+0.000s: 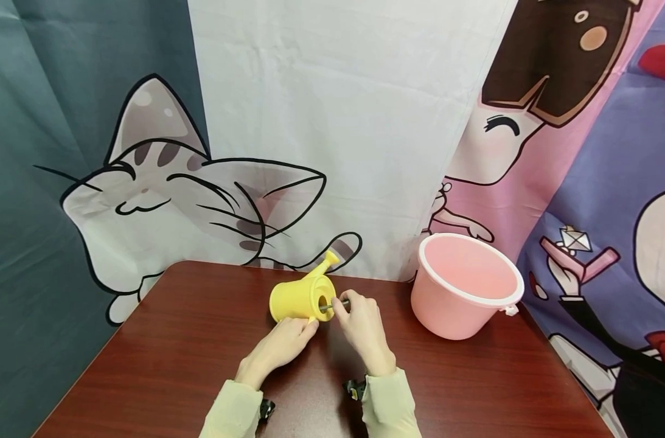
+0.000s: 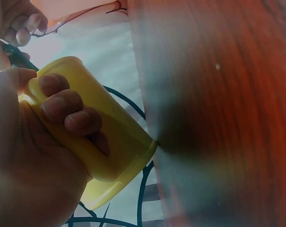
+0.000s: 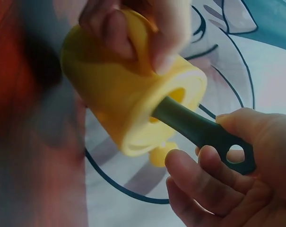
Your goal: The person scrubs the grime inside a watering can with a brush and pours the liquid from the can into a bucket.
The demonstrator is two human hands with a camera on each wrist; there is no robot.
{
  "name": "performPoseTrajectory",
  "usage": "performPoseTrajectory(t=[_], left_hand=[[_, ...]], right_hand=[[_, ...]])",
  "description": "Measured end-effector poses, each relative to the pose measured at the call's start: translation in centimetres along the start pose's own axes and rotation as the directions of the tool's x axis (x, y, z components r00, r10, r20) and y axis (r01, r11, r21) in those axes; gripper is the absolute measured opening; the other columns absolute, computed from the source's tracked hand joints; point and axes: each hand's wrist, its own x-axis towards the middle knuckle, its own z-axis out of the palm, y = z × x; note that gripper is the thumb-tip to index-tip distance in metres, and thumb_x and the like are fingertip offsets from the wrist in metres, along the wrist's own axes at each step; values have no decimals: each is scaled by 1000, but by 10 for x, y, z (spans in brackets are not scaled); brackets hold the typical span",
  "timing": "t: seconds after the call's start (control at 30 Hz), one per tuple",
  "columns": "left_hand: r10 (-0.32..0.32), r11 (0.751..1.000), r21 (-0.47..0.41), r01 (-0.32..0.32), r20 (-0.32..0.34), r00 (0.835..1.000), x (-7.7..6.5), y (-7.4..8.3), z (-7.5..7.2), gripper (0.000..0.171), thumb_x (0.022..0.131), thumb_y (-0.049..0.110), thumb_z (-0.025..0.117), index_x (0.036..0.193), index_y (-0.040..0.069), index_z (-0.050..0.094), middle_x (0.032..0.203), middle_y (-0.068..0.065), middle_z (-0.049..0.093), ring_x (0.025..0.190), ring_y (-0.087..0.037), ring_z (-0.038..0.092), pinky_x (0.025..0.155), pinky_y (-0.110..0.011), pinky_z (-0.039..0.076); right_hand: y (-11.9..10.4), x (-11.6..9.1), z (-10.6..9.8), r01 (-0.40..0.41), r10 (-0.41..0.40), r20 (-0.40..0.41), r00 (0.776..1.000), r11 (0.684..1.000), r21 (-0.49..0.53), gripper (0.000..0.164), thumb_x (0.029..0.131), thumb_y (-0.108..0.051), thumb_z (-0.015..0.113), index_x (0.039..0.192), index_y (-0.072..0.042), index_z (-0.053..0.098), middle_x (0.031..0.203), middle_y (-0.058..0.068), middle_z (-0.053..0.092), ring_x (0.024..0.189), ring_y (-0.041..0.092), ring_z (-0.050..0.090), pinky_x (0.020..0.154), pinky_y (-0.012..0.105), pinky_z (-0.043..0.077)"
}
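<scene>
A yellow watering can (image 1: 289, 300) is tipped sideways above the far part of the table, its round opening facing right and its spout pointing up and back. My left hand (image 1: 280, 347) grips the can's handle, fingers curled through the loop in the left wrist view. In my right hand (image 1: 363, 325) the thumb and fingers pinch the end of a dark green tool (image 3: 192, 124), flat with a hole near its tip. The tool's other end goes into the can's opening and is hidden inside, so its kind cannot be told.
A pink bucket (image 1: 444, 310) with a white rim stands to the right of my right hand, near the table's back edge. The brown wooden table (image 1: 474, 389) ends at a printed cloth backdrop (image 1: 332, 91) with cartoon figures.
</scene>
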Motion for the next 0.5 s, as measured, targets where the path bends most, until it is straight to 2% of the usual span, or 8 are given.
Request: performPoseTrajectory(t=[0.17,0.3,0.5], left_hand=[[10,1000,6,-10,-6,1000,0,0,0,48,106,38,38,63,19,46,56,10,33,53,-6,29,54,-25,33],[9,1000,16,-9,-11,1000,0,0,-1,47,106,37,38,63,19,46,57,10,32,53,-6,30,55,-25,34],[8,1000,16,-8,-8,1000,0,0,0,47,106,36,39,63,19,46,57,10,32,54,-7,30,55,-26,34]], right_hand=[[-3,-2,13,34,-34,-12,999,999,-9,16,92,-24,67,83,-10,67,63,-6,57,58,14,53,56,29,44],[-3,-3,21,43,-43,-11,999,999,-14,18,92,-26,67,83,-10,66,60,-7,52,57,14,52,55,29,43],[0,-3,24,50,-50,-25,998,998,-29,18,91,-26,68,82,-11,67,63,-7,55,59,15,54,57,30,44]])
